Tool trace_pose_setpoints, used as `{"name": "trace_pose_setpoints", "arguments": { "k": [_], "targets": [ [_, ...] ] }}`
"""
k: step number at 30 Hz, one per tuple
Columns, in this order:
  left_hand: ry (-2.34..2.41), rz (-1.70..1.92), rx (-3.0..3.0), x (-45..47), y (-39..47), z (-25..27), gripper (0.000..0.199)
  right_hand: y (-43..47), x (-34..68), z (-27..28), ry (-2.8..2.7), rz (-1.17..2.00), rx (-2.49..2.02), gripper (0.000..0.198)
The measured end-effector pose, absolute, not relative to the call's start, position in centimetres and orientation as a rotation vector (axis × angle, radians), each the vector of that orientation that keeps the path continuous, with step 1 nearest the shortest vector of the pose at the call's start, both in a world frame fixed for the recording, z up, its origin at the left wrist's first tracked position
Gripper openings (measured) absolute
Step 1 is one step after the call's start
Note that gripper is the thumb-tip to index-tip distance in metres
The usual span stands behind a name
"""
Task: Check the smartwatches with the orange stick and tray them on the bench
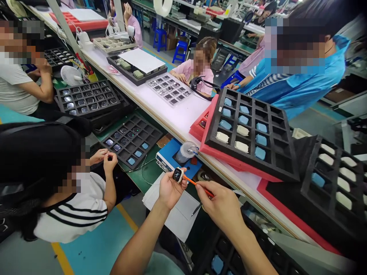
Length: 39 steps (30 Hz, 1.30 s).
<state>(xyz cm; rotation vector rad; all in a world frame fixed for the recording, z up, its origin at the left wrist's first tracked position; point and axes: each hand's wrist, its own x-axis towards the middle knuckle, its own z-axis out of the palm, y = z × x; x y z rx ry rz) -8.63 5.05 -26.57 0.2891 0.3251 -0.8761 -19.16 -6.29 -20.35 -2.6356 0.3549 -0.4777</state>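
Observation:
In my left hand (169,191) is a cream-cased smartwatch body (177,175), its dark screen lit and turned up toward me; no strap shows on it. My right hand (219,200) grips a thin orange stick-like tool (191,181), whose far end meets the edge of the watch. What shape that tip has, I cannot make out. Both hands are above white paper sheets (179,214) at the bench edge, where a dark pen (196,209) lies. Just beyond my left hand sits a blue box-shaped device (169,152) with a clear lidded cup (187,151) on it.
A black foam tray (282,152) of blue and cream watch cases rests on red foam at the right. Another tray (155,133) lies left, near a co-worker in a striped sleeve (86,215). Clear plastic trays (172,89) stand on the white shelf (134,91). More people sit or stand around.

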Motion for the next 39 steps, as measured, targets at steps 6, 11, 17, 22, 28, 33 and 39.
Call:
{"name": "trace_pose_setpoints", "arguments": {
  "k": [6,11,17,22,28,33,39],
  "targets": [
    [0.349,-0.864,0.264,-8.2,5.7,-27.7,0.033,-5.9,-18.0,-20.7,0.352,-0.414,-2.714,0.037],
    [0.396,-0.829,0.219,-8.0,6.7,-29.4,0.035,-5.2,-16.9,-21.7,0.324,-0.312,-2.815,0.031],
    [0.479,-0.784,0.176,-7.8,8.0,-32.1,0.034,-3.2,-14.9,-22.6,0.368,0.002,-2.984,0.019],
    [0.521,-0.753,0.147,-7.9,9.2,-34.3,0.035,-1.8,-13.4,-23.6,0.333,0.217,-3.066,0.018],
    [0.561,-0.737,0.166,-8.3,10.1,-35.3,0.035,-0.9,-12.7,-24.6,0.285,0.302,-3.103,0.019],
    [0.572,-0.743,0.126,-8.7,10.4,-35.7,0.032,-0.6,-12.9,-24.6,0.250,0.326,-3.106,0.021],
    [0.584,-0.759,0.065,-9.0,10.7,-35.8,0.033,-0.3,-13.5,-24.4,0.277,0.330,-3.077,0.019]
  ]
}}
